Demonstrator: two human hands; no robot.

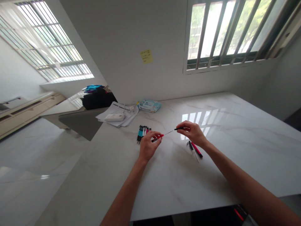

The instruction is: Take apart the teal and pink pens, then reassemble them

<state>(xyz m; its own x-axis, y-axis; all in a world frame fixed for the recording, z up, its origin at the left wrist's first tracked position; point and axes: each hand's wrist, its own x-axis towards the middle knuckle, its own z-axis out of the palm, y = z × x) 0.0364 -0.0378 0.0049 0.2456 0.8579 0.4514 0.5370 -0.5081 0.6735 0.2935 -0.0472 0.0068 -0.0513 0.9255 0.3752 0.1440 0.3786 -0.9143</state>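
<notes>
My left hand (147, 147) is closed on a red and black pen barrel (160, 137), held above the table at a slight tilt. A thin refill (168, 132) sticks out of the barrel's right end. My right hand (194, 131) pinches a short black pen piece (178, 128) close to the refill's tip, with a small gap between them. Below my right hand lie a red pen barrel (197, 150), a short black piece (190, 145), a thin white stick (196, 156) and a tiny part too small to name. Several pens (140, 133) lie in a row beside my left hand, partly hidden by it.
A marbled white table (164, 185) stretches out before me. Toward the back are a blue wipes packet (150, 105), papers (109, 111) with a white device (115, 117) on them, and dark cloth (98, 99). A yellow note (146, 56) sticks to the wall.
</notes>
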